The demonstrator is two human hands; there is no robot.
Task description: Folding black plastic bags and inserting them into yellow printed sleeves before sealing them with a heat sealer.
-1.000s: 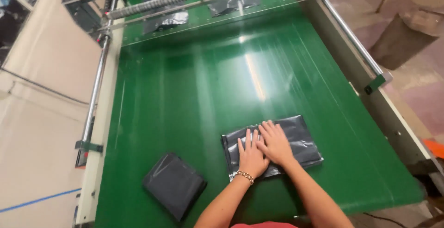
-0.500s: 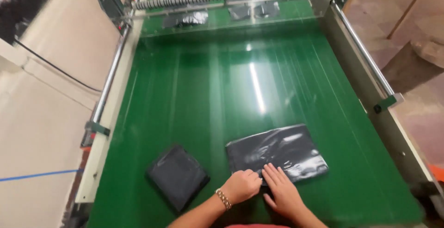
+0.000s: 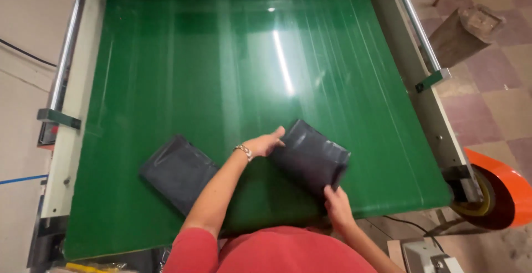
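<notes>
A dark grey plastic bag (image 3: 311,156), folded over on itself, lies near the front of the green conveyor belt (image 3: 233,73). My left hand (image 3: 267,142) rests flat on the bag's left edge, fingers extended; a bracelet is on that wrist. My right hand (image 3: 336,202) grips the bag's near right corner at the belt's front edge. A second folded dark bag (image 3: 177,170) lies on the belt to the left, partly behind my left forearm.
Metal side rails (image 3: 69,46) run along both edges of the belt. An orange film roll (image 3: 499,192) sits at the machine's right front corner. A cardboard box (image 3: 460,32) stands on the tiled floor at right. My red shirt fills the bottom of the view.
The right-hand bag was lying flat and spread out; now it is folded over and pulled toward the front edge. My hands moved from pressing side by side to holding its left edge and near corner.
</notes>
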